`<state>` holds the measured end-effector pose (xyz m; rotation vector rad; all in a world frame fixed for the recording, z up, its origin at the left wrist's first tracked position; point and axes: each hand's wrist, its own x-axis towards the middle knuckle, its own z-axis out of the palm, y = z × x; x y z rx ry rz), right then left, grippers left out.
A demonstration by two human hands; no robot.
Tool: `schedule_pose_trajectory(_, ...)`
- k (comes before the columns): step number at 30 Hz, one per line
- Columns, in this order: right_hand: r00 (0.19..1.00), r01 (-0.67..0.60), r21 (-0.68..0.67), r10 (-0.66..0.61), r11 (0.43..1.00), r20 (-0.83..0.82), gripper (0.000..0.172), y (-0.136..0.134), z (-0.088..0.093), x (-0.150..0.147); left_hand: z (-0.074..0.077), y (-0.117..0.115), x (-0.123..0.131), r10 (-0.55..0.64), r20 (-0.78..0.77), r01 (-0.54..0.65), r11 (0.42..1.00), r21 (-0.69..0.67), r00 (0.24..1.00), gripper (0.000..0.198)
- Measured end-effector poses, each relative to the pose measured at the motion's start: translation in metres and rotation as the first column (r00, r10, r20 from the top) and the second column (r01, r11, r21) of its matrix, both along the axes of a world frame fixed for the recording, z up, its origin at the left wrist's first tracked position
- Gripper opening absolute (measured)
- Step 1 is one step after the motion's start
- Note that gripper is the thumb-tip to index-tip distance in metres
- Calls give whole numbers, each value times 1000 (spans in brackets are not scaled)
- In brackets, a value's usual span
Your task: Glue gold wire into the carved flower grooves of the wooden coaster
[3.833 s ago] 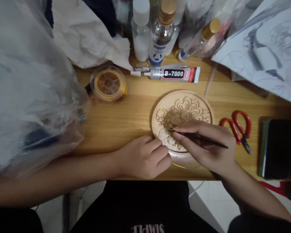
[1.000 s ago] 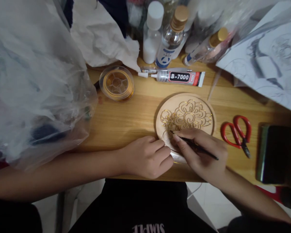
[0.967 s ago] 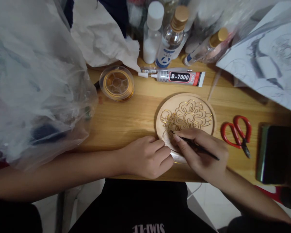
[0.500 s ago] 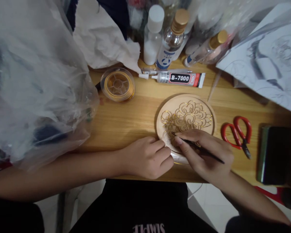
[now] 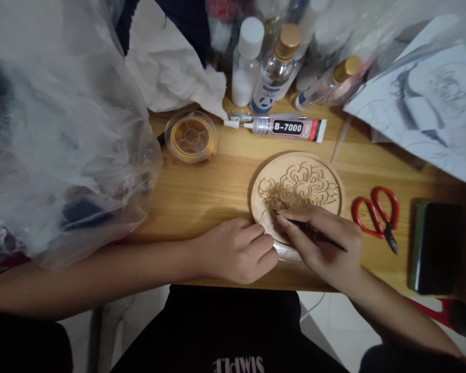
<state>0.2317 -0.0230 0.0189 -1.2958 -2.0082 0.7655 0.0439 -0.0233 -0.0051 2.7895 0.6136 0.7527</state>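
A round wooden plaque point(image 5: 261, 171) lies on the table, bearing a flower drawing partly outlined in gold wire. At its lower left rim rests my left hand point(image 5: 241, 251), fingers curled under; whatever they might hold is hidden. My right hand point(image 5: 330, 238) pinches slim black tweezers point(image 5: 334, 243) over the lower part of the plaque. Their dark tip touches or hovers just above the drawing, near the leaves left of the large flower. Any wire piece at that tip is too small to make out. A whitish layer shows beneath the plaque's lower edge.
A spool of gold wire point(image 5: 192, 137) sits left of a B-7000 glue tube point(image 5: 289, 128). Bottles point(image 5: 272, 77) stand behind. Red-handled cutters point(image 5: 378, 215) and a dark phone point(image 5: 435, 248) lie at right. Plastic bags point(image 5: 70, 134) fill the left; printed sheets point(image 5: 423, 103) lie back right.
The tweezers and my right hand have shifted slightly left over the plaque. My left hand stays in place. The view has tilted a little.
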Motion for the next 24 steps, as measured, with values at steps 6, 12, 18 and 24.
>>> schedule_pose_trajectory(6, 993, 50, -91, -59, 995, -98, 12, 7, 2, -1, -1, 0, -2, 2, 2, -2, 1000, 24, 1000, 21)
schedule_pose_trajectory(12, 922, 193, -123, -223, 973, -316, 10, 27, 2, 8, 3, 1, -2, 22, 1, -22, 995, 94, 1000, 28)
schedule_pose_trajectory(18, 809, 242, -169, -295, 955, -509, 12, 43, -3, 19, 2, 1, -3, 27, 5, -28, 984, 173, 1000, 31)
schedule_pose_trajectory(24, 914, 116, -174, -173, 978, -366, 17, 40, 17, 14, -1, 0, -5, 37, -17, -33, 981, 191, 999, 32)
